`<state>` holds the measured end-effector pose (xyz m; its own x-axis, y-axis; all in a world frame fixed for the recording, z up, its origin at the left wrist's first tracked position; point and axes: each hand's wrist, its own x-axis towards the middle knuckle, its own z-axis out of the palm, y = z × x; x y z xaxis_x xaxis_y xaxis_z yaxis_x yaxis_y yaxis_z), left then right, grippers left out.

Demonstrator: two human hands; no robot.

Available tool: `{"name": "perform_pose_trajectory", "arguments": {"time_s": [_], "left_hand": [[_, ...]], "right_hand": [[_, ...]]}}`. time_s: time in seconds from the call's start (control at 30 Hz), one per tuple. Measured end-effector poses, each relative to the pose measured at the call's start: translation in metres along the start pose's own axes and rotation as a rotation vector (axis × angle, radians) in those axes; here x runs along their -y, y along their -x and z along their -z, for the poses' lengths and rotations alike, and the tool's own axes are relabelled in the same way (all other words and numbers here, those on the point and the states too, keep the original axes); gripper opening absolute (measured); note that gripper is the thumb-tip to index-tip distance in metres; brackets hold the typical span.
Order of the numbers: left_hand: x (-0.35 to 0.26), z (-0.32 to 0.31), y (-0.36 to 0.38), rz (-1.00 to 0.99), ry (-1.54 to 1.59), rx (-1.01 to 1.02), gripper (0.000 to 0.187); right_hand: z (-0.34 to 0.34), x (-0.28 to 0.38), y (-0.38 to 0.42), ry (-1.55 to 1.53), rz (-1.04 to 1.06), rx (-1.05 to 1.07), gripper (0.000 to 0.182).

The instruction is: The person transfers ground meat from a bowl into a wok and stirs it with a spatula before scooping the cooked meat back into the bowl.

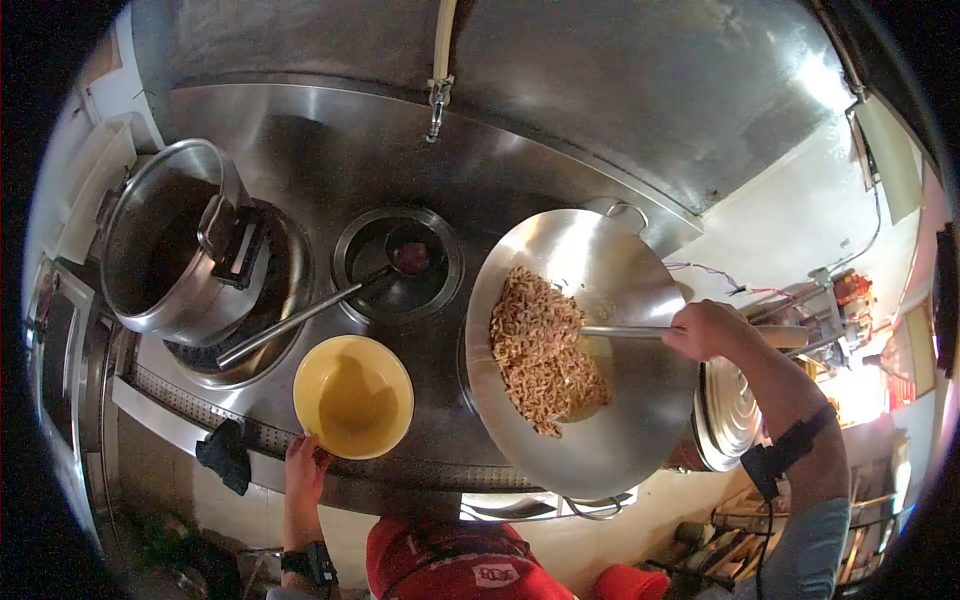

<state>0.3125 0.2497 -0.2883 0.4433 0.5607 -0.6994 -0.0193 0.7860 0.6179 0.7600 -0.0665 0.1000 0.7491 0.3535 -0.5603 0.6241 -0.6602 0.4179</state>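
A large steel wok (610,440) sits tilted at the right of the stove. Brown strips of food (545,350) lie heaped in its left half. My right hand (700,330) is closed around the metal shaft of a long-handled wok tool (630,331), ahead of its wooden end. The tool's head is partly buried in the food, so its exact shape is hidden. At the stove's front edge, my left hand (305,465) grips the lower-left rim of a yellow bowl (390,405). Inside the bowl only its yellow surface and a shadow show.
A deep steel pot (165,318) stands on the left burner. A ladle (300,318) rests across a round steel basin (455,290), its head holding something dark red. A faucet (438,100) hangs above. A black cloth (225,455) lies on the front edge. Stacked lids (732,400) stand right.
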Motion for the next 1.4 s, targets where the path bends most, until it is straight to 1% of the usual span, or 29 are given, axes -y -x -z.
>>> {"name": "perform_pose_trajectory", "arguments": {"time_s": [0.1, 0.17, 0.2, 0.27, 0.3, 0.37, 0.5, 0.57, 0.6, 0.67, 0.7, 0.77, 0.8, 0.87, 0.9, 0.97, 1.0, 1.07, 1.1, 1.17, 1.23, 1.3, 1.37, 1.4], "left_hand": [[0.005, 0.003, -0.001, -0.051, -0.016, 0.036, 0.017], [0.019, 0.014, -0.015, -0.223, -0.172, 0.093, 0.016], [0.016, 0.011, -0.013, -0.223, -0.172, 0.095, 0.016], [0.004, -0.001, -0.004, 0.000, 0.007, 0.002, 0.016], [0.005, 0.001, -0.006, 0.000, 0.007, 0.003, 0.016], [0.011, 0.011, -0.012, -0.145, -0.214, 0.097, 0.016], [0.018, 0.025, -0.011, -0.177, -0.197, 0.111, 0.018], [0.013, 0.021, -0.007, -0.116, -0.161, 0.094, 0.017], [0.013, 0.020, -0.006, -0.116, -0.161, 0.094, 0.017], [0.013, 0.016, -0.004, -0.193, -0.167, 0.102, 0.015], [0.011, 0.015, -0.004, -0.192, -0.167, 0.103, 0.015], [0.007, 0.012, -0.003, -0.001, 0.012, 0.051, 0.013], [0.009, 0.013, -0.004, -0.001, 0.012, 0.051, 0.013], [0.015, 0.010, -0.014, -0.195, -0.158, 0.070, 0.013], [0.012, 0.007, -0.011, -0.196, -0.157, 0.070, 0.013], [0.000, -0.005, -0.002, -0.011, 0.026, 0.017, 0.013], [-0.002, -0.006, -0.001, -0.012, 0.027, 0.016, 0.013], [-0.004, -0.008, -0.001, 0.022, -0.109, -0.031, 0.016], [-0.005, -0.011, 0.003, 0.019, -0.105, -0.036, 0.016], [-0.009, -0.017, 0.010, -0.024, -0.277, 0.117, 0.017], [0.010, -0.002, -0.006, -0.048, -0.301, 0.100, 0.018], [0.017, 0.005, -0.013, -0.074, -0.322, 0.084, 0.019], [0.017, 0.007, -0.006, -0.083, -0.250, 0.094, 0.021], [0.005, -0.003, 0.006, -0.101, -0.248, 0.082, 0.021]], "right_hand": [[-0.001, -0.003, 0.001, -0.010, -0.012, -0.006, 0.043], [-0.004, -0.005, 0.001, -0.006, 0.017, -0.066, 0.042], [-0.004, -0.005, 0.001, -0.006, 0.016, -0.067, 0.042], [-0.004, -0.006, -0.001, -0.004, 0.015, -0.044, 0.042], [-0.004, -0.005, -0.001, -0.004, 0.014, -0.045, 0.042], [-0.005, -0.006, -0.001, 0.001, 0.015, -0.050, 0.041], [-0.008, -0.004, 0.005, -0.024, 0.017, -0.042, 0.041], [-0.005, -0.002, 0.008, -0.018, 0.003, -0.042, 0.041], [-0.004, -0.002, 0.008, -0.018, 0.003, -0.042, 0.041], [-0.004, -0.002, 0.008, -0.003, -0.004, -0.035, 0.042], [-0.003, -0.002, 0.008, -0.003, -0.004, -0.035, 0.042], [-0.003, -0.003, 0.008, -0.011, 0.025, -0.047, 0.042], [-0.003, -0.003, 0.007, -0.011, 0.025, -0.046, 0.042], [-0.002, -0.006, -0.003, -0.011, 0.018, -0.052, 0.041], [-0.003, -0.006, -0.004, -0.010, 0.018, -0.053, 0.041], [-0.004, -0.007, -0.005, -0.013, 0.022, -0.071, 0.039], [-0.003, -0.007, -0.004, -0.013, 0.023, -0.072, 0.039], [-0.002, -0.006, -0.002, -0.048, 0.038, -0.075, 0.041], [-0.009, -0.010, -0.005, -0.045, 0.044, -0.077, 0.041], [-0.036, -0.028, -0.016, -0.088, 0.095, -0.054, 0.040], [-0.072, -0.035, -0.009, -0.194, 0.121, -0.170, 0.038], [-0.137, -0.050, -0.012, -0.241, 0.147, -0.200, 0.037], [-0.157, -0.025, 0.006, -0.558, -0.072, 0.053, 0.038], [-0.178, -0.019, 0.012, -0.608, -0.016, -0.038, 0.039]]}}
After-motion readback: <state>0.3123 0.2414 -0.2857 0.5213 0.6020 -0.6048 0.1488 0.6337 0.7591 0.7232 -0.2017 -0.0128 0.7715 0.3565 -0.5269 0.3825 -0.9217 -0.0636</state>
